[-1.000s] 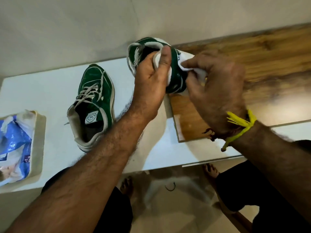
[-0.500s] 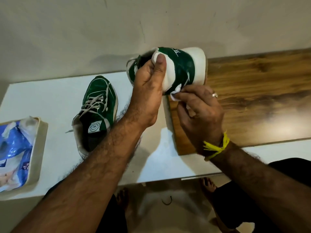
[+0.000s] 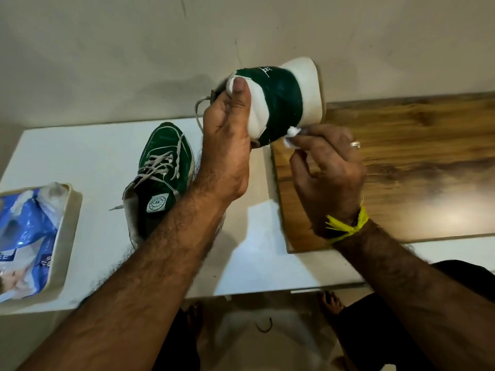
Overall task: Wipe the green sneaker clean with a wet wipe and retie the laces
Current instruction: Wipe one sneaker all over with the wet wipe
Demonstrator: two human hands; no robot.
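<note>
Right, my left hand (image 3: pixel 227 135) grips the green sneaker (image 3: pixel 278 103) by the heel collar — thumb pressed on the white padded part, the other fingers hidden behind or inside the opening. The shoe is held up in the air over the far edge of the white table (image 3: pixel 80 156), heel toward me, white sole (image 3: pixel 308 89) turned to the right. My right hand (image 3: pixel 326 167) pinches a bunched wet wipe (image 3: pixel 292 133) between thumb and fingertips and presses it against the lower edge of the green heel panel, just beside the sole.

Handling, as I judge it: the sneaker is light enough for one hand, soft in the upper, stiffer at the heel and the sole — so the collar is a good hold, it won't collapse much under wiping pressure. The suede-like green looks grippy, not slippery. The wipe is limp and wet, so it needs bunching to scrub. The laces (image 3: pixel 199 108) dangle loose to the left of my hand, not yet tied.

The second green sneaker (image 3: pixel 163 167) sits on the table near my left forearm, also laced loosely. A blue wipes pack (image 3: pixel 24 236) lies in a beige tray (image 3: pixel 69 226) at the left. A wooden board (image 3: pixel 401 162) lies under my right hand.
</note>
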